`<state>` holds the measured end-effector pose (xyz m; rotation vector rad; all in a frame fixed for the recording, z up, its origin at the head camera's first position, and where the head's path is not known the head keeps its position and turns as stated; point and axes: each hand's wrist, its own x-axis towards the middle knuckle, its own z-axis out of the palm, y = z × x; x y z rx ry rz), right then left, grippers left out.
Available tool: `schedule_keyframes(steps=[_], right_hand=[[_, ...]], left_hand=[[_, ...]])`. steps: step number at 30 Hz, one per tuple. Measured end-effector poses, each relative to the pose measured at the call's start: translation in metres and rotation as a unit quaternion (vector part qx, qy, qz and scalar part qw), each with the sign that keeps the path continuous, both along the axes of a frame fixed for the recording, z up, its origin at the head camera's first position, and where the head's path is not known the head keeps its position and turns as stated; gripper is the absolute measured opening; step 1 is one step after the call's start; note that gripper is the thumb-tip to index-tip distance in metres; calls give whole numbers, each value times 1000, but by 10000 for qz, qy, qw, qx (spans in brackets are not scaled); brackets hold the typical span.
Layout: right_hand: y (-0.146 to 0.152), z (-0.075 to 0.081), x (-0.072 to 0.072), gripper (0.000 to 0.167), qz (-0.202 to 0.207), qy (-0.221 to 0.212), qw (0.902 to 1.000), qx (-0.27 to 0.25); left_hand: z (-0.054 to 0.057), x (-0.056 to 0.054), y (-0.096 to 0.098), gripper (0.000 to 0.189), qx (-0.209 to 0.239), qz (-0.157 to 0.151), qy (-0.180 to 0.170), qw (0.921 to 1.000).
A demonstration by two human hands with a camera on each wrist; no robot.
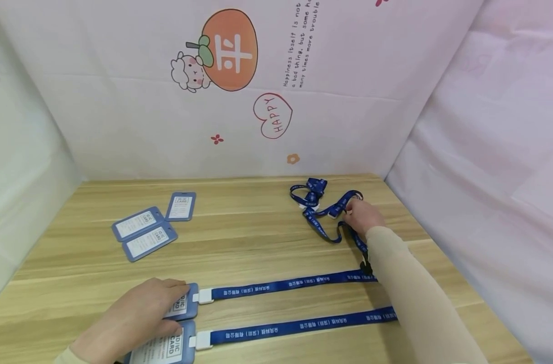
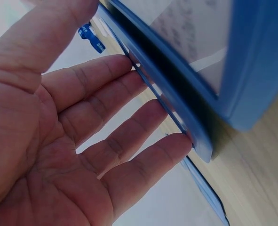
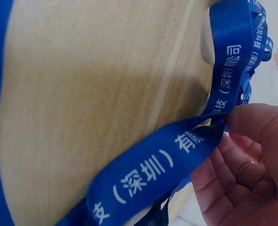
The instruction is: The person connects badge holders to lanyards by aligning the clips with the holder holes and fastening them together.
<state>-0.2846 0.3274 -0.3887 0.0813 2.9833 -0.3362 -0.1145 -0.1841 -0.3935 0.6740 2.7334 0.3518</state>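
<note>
In the head view I saw the left hand (image 1: 135, 318) lying at the left near part of the wooden table (image 1: 258, 222), over a far card holder (image 1: 186, 306) and a near card holder (image 1: 166, 349). I supposed that it kept them side by side. From these holders a far straight lanyard (image 1: 276, 285) and a near straight lanyard (image 1: 285, 328) ran toward the table's right side, flat and apart, perhaps to avoid tangling. At the table's right far part, the right hand (image 1: 364, 216) held a loose lanyard (image 1: 347, 201), beside a lanyard heap (image 1: 315, 191). Three loose card holders (image 1: 150, 241) lay at the table's left far part, which seemed to leave the middle for the straps.

In the left wrist view, the left hand was well open; its fingertips only touched a holder's edge, just above the table, probably for steadying.

In the right wrist view, the right thumb and index finger pinched the blue strap, the other fingers bent loosely. This light grip probably suited such a soft band.
</note>
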Motion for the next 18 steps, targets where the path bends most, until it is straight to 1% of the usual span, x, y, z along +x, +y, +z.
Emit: schedule_keyframes(steps=[7, 12, 14, 18], right_hand=[[-3, 1, 0, 40, -20, 129, 9999, -18], [-5, 5, 1, 39, 164, 358, 9992, 15], [-6, 8, 1, 39, 242, 474, 9985, -96], [-10, 13, 4, 38, 393, 542, 9960, -595]], left_hand=[[1, 0, 0, 73, 21, -36, 43, 10000], [1, 1, 0, 72, 22, -46, 88, 9999], [1, 1, 0, 73, 32, -20, 52, 10000], [1, 1, 1, 73, 23, 0, 4, 10000]])
